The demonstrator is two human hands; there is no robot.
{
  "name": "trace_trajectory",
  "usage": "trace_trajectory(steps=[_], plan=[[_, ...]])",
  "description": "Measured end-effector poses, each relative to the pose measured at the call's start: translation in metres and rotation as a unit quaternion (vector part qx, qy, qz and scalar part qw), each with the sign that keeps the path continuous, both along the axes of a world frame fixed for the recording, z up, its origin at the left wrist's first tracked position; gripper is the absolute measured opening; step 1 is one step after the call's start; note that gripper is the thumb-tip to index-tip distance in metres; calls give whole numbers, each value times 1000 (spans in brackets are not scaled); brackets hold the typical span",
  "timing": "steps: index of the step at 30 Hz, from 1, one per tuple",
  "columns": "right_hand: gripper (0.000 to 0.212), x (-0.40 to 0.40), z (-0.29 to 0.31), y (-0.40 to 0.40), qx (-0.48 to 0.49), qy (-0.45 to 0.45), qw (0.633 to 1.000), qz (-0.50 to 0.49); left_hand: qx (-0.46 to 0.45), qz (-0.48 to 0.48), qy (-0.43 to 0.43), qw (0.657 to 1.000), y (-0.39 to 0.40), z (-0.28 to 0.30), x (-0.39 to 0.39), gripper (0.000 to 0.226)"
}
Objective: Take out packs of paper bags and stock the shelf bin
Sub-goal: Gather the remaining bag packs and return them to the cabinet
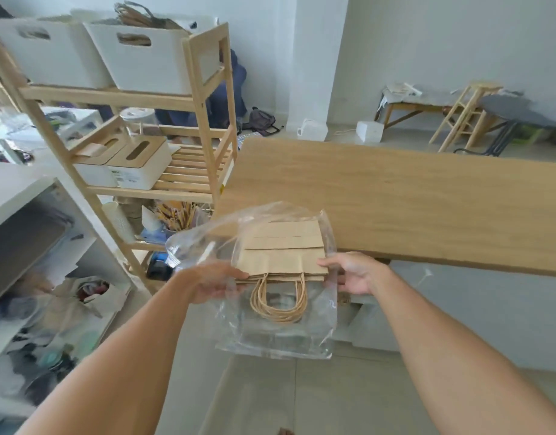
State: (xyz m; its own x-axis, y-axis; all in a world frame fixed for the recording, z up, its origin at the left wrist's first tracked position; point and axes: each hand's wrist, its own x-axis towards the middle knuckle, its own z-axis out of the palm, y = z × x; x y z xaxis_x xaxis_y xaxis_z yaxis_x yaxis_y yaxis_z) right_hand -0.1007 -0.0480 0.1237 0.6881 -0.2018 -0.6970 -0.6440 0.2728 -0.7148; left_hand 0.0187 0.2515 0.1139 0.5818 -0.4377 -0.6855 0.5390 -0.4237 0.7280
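A stack of brown paper bags [281, 252] with twisted paper handles lies inside a clear plastic wrapper [270, 334]. I hold it in the air just in front of the wooden table's near edge. My left hand [215, 282] grips the pack's left side through the plastic. On the right side my right hand [353, 273] pinches the bags and wrapper. The handles hang toward me. A white shelf bin [145, 61] with brown paper bags sticking out of its top stands on the top level of the wooden shelf [204, 127] at upper left.
A second white bin [47, 54] stands left of the first. Two white boxes with wooden lids [138, 164] sit on the middle shelf. The wooden table [396, 202] stretches to the right. A white unit with clutter [35, 277] fills the left side. Stools and a bench stand far right.
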Motion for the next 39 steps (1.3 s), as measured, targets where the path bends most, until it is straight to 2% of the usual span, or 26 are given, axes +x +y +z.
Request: trace_trajectory(steps=[2,5,10,12,14,18,22,26,29,31,33,37,39], plan=[[42,-35,-7,16,11,25,999,23,11,-15,15,1000,23,-4,-32,38],[45,-75,-22,36,23,47,997,50,34,-42,27,998,52,-25,-68,54],[44,-103,-61,57,20,80,996,41,46,18,77,996,62,-63,-110,31],[37,-103,-80,60,14,90,996,26,66,23,82,994,56,-81,-113,25],[19,-97,-101,59,3,94,996,9,88,27,72,993,45,-102,-107,21],[12,-59,-150,42,-41,87,995,-2,128,46,21,990,10,-145,-73,5],[19,-4,-213,17,-120,66,991,-4,129,31,-42,990,-29,-207,-23,13],[11,50,-290,-9,-199,42,978,-34,145,54,-82,985,-64,-266,22,7],[10,90,-344,-28,-239,46,970,-26,140,86,-88,982,-86,-301,58,29],[14,114,-371,-39,-269,43,962,-26,150,93,-93,980,-97,-319,81,32],[19,136,-389,-47,-292,45,955,-33,144,103,-91,980,-109,-335,103,29],[11,169,-391,-54,-323,37,944,-52,95,177,-95,975,-130,-357,146,51],[12,180,-387,-57,-333,24,941,-55,67,213,-98,970,-136,-360,158,50]])
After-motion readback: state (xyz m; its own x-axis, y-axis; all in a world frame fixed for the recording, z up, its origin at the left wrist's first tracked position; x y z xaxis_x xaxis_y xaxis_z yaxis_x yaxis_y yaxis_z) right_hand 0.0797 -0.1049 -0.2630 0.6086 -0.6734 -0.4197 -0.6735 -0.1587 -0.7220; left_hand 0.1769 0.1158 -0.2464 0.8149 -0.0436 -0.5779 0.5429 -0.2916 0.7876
